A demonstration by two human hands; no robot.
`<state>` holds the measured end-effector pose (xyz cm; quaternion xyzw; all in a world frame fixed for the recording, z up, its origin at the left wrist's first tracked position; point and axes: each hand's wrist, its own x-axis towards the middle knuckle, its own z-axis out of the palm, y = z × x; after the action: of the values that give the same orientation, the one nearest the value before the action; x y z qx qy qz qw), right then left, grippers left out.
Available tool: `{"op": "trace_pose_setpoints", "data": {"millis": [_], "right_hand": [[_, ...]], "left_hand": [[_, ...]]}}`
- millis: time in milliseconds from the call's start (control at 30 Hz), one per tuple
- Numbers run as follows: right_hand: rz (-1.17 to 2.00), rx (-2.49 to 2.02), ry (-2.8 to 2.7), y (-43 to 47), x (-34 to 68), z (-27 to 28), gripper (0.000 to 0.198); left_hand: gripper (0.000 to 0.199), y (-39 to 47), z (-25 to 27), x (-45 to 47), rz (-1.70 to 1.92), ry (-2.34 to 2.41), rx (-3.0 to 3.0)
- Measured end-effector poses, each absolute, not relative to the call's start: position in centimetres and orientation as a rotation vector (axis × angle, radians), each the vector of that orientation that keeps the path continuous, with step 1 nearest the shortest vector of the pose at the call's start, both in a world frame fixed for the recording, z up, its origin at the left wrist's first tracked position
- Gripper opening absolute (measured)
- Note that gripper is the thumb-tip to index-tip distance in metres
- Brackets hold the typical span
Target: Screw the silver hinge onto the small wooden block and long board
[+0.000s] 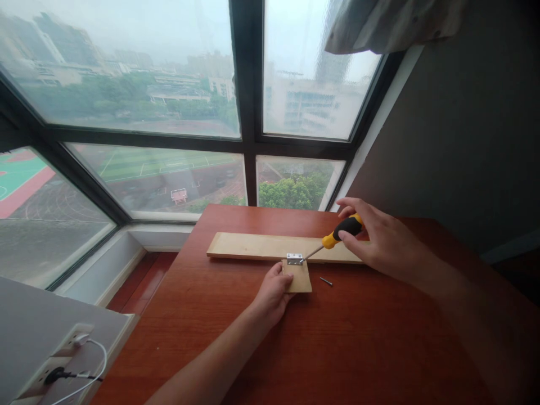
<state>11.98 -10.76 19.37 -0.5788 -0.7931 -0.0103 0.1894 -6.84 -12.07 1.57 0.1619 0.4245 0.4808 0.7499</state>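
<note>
Closest to me, at lower left, a white plug and a black plug sit in wall sockets, a white cable looping from the first. The brown table spreads beneath both my arms. My left hand pinches a small board, thumb on its face, the other fingers partly hidden at its edge and underneath; I cannot tell whether the board touches the table. Just right of it, a loose screw lies on the table. A silver hinge sits at the small board's far edge, right beside the plank, which lies crosswise on the table. My right hand has the yellow-and-black handle of a screwdriver pinched between thumb and fingers, the shaft slanting down leftward, its tip at the hinge's near right corner. Beyond the table I see dark window frames, a hanging cloth at upper right, and outside, trees, a green sports field and hazy buildings.
</note>
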Motion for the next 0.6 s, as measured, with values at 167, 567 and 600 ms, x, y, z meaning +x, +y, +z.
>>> {"op": "trace_pose_setpoints", "data": {"millis": [167, 567, 600], "right_hand": [[-0.402, -1.854, -2.155, -10.0, 12.0, 18.8, 0.040], [0.286, -1.346, -2.197, -10.2, 12.9, 18.9, 0.042], [0.219, -1.392, -2.197, -10.1, 12.8, 18.7, 0.042]], "left_hand": [[0.034, -12.1, 1.5, -6.9, 1.049, 0.922, 0.350], [0.037, -12.1, 1.9, -6.8, 1.048, 0.942, 0.335], [0.038, -12.1, 1.9, -6.8, 1.047, 0.946, 0.330]]}}
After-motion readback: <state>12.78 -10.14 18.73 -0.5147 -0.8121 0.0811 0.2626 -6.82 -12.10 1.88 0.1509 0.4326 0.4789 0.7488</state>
